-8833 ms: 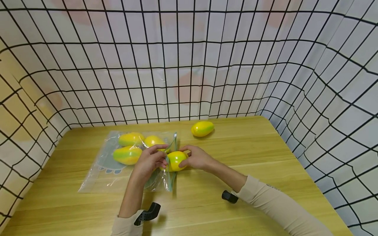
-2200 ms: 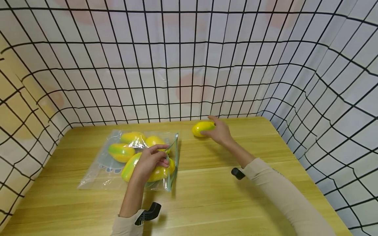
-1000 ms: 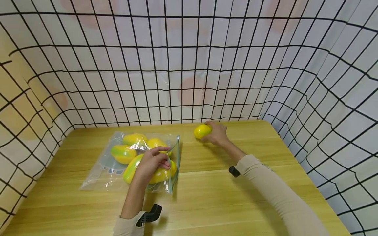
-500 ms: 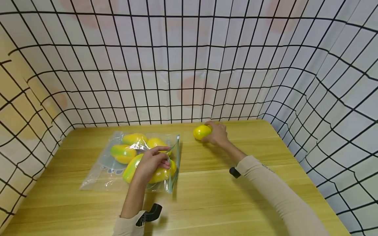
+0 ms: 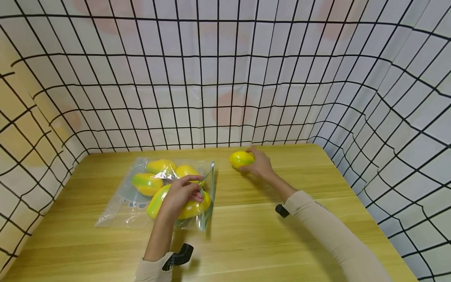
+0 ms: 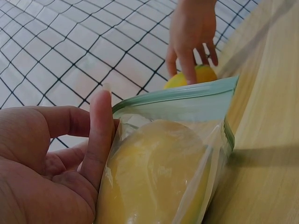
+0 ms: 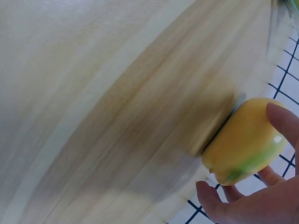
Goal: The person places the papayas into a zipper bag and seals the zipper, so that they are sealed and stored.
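Note:
My left hand [image 5: 177, 197] pinches the mouth of a clear zip bag [image 5: 110, 213] that lies flat on the table. Several yellow-green mangoes [image 5: 146, 184] are inside it. In the left wrist view, my thumb and fingers hold one side of the bag by its pale green zip strip [image 6: 187, 94], and one mango [image 6: 149, 172] bulges just below the opening. Beyond the bag, my right hand [image 5: 260, 163] grips a loose mango [image 5: 241, 159] near the table's back edge. The right wrist view shows thumb and fingers around this mango [image 7: 247, 140], close over the wood.
Black wire mesh [image 5: 217, 84] with pale cloth behind it rises at the back and both sides of the wooden table [image 5: 243, 243]. A dark camera mount sits on each wrist, over beige sleeves [image 5: 317, 219].
The mango that my right hand held at the bag's mouth is inside. My right hand has moved to the back mango, gripped it and turned it slightly. My left hand keeps its place.

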A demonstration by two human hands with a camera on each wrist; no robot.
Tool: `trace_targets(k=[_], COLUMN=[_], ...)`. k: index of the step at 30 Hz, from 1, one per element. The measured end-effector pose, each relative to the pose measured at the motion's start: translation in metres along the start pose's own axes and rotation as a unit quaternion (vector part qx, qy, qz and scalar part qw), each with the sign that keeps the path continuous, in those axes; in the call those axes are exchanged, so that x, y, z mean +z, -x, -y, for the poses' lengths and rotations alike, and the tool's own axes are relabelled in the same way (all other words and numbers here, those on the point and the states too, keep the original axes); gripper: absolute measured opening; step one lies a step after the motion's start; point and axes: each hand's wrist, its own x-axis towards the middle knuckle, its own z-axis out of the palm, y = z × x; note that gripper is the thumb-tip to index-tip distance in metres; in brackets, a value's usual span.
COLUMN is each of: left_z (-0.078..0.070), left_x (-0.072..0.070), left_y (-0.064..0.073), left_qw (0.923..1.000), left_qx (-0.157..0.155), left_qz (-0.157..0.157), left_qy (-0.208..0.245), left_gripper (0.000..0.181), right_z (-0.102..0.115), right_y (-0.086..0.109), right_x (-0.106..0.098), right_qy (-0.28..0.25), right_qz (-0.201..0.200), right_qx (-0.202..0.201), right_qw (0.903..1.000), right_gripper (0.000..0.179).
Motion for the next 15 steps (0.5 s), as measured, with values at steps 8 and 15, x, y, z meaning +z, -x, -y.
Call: trace_targets(k=[8, 15], left_z=[0.0007, 0.0007], left_x=[-0.0006, -0.0010], left_y=[-0.0001, 0.0000], left_qw=[1.0000, 1.0000], left_qx=[0.000, -0.001], left_qz=[0.000, -0.001], left_qy=[0.001, 0.004], left_gripper=[0.036, 0.036], right_z=[-0.0019, -0.0037], right_y=[0.0066, 0.0100], right_x=[0.0013, 0.0064], right_qy=[-0.008, -0.020], right_qz=[0.002, -0.008], right_qx=[0.006, 0.012], right_qw=[0.9999, 0.9997], right_gripper=[0.079, 0.076])
